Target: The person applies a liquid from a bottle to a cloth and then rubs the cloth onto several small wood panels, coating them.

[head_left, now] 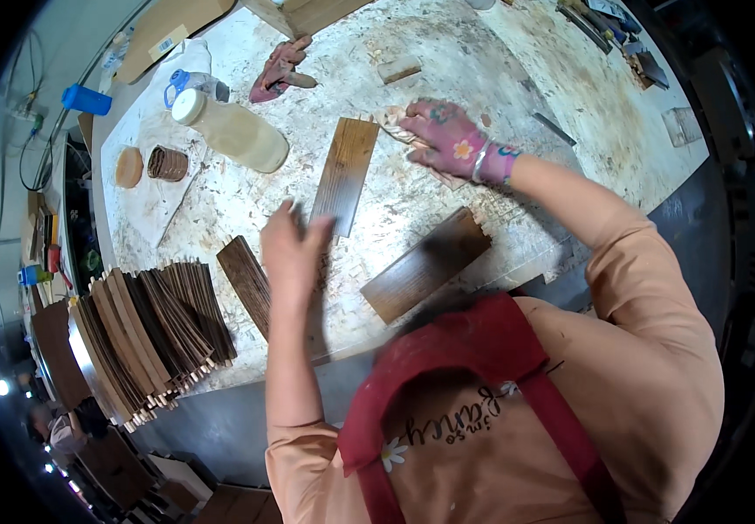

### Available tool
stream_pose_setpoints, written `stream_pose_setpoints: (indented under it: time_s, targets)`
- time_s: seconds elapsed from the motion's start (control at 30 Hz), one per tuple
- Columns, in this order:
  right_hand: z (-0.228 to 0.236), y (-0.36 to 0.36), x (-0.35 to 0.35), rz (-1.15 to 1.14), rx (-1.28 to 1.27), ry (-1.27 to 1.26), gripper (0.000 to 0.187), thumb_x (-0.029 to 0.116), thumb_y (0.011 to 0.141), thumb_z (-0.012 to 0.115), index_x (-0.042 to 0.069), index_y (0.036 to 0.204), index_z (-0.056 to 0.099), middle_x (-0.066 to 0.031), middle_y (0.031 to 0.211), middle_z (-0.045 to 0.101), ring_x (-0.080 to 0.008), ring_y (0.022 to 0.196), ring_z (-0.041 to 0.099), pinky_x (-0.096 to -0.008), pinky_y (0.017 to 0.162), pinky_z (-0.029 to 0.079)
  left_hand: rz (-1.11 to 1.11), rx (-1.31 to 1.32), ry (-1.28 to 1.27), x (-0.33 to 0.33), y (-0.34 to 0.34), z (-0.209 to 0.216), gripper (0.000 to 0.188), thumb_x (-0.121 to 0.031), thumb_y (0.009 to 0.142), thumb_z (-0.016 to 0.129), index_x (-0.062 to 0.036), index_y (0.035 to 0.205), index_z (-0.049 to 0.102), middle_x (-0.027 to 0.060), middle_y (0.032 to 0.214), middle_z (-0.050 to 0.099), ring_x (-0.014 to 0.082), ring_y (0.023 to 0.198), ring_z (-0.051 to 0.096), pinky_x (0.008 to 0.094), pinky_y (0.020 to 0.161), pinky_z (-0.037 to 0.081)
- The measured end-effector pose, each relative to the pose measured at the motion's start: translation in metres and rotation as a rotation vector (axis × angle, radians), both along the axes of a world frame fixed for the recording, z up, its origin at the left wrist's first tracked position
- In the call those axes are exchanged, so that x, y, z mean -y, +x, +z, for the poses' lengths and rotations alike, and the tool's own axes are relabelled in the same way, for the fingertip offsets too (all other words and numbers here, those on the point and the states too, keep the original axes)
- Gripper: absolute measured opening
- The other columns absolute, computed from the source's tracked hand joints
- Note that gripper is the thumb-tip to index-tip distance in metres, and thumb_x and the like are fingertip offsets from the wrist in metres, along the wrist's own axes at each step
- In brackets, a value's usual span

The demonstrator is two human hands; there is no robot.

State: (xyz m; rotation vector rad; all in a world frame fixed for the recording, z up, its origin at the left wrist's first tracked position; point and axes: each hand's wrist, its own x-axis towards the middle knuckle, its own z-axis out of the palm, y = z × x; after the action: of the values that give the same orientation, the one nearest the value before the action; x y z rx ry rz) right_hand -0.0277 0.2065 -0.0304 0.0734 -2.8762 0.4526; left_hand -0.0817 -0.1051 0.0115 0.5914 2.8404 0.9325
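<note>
My left hand (293, 249) is bare, thumb and fingers apart, its thumb at the lower left edge of a brown wooden slat (346, 175) lying on the worktable. Whether the thumb presses on the slat I cannot tell. On my right hand (456, 144) is a pink flowered glove; its fingers are bent over a crumpled pale cloth (447, 180) just right of the slat's far end. Nearer to me lies a darker wooden slat (430, 265), slanted. Another dark slat (244, 281) lies left of my left wrist, partly hidden by my forearm.
A row of many dark slats (146, 332) stands at the table's near left. Farther back are a large bottle of cloudy liquid (237, 133), a brown cup-like container (168, 163), a pink glove (283, 72) and a small block (399, 69). Tools (591, 26) lie far right.
</note>
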Motion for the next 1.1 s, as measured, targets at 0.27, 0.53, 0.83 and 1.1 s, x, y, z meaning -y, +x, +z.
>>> stream_pose_setpoints:
  time_s: [0.27,0.53,0.83,1.1]
  targets:
    - [-0.029,-0.006,-0.009,0.009,-0.116,-0.073,0.036,0.027,0.086,0.067,0.015,0.119,0.062,-0.0127,0.126,0.057,-0.0335,0.124,0.049,-0.0468,0.107,0.035,-0.257,0.053,0.151,-0.016,0.019,0.008,0.059,-0.021,0.081,0.070,-0.0028,0.134,0.051,0.0215,0.133,0.049,0.0388,0.120,0.047,0.0447,0.105,0.037]
    - [-0.029,-0.009,-0.008,0.070,-0.253,-0.086,0.033,0.024,0.085,0.065,0.011,0.116,0.063,-0.0121,0.122,0.059,-0.0310,0.119,0.054,-0.0436,0.104,0.038,-0.579,0.016,-0.051,0.005,0.119,0.021,0.071,-0.020,0.072,0.080,-0.0092,0.136,0.051,0.0217,0.140,0.041,0.0399,0.130,0.040,0.0476,0.108,0.033]
    - [-0.015,-0.007,-0.003,0.063,-0.206,-0.079,0.034,0.020,0.082,0.068,0.012,0.114,0.064,-0.0133,0.122,0.057,-0.0331,0.113,0.055,-0.0429,0.097,0.044,0.415,-0.031,-0.225,0.131,0.095,-0.015,0.086,-0.030,0.077,0.078,-0.0018,0.145,0.034,0.0234,0.144,0.038,0.0394,0.133,0.035,0.0520,0.109,0.029]
    - [0.041,-0.029,0.025,0.269,-0.191,-0.382,0.030,0.025,0.086,0.065,0.009,0.112,0.066,-0.0119,0.108,0.063,-0.0269,0.098,0.062,-0.0371,0.089,0.050,0.041,-0.064,0.006,0.057,0.079,0.003,0.087,-0.016,0.076,0.074,0.0017,0.147,0.028,0.0238,0.135,0.048,0.0382,0.126,0.044,0.0448,0.109,0.034]
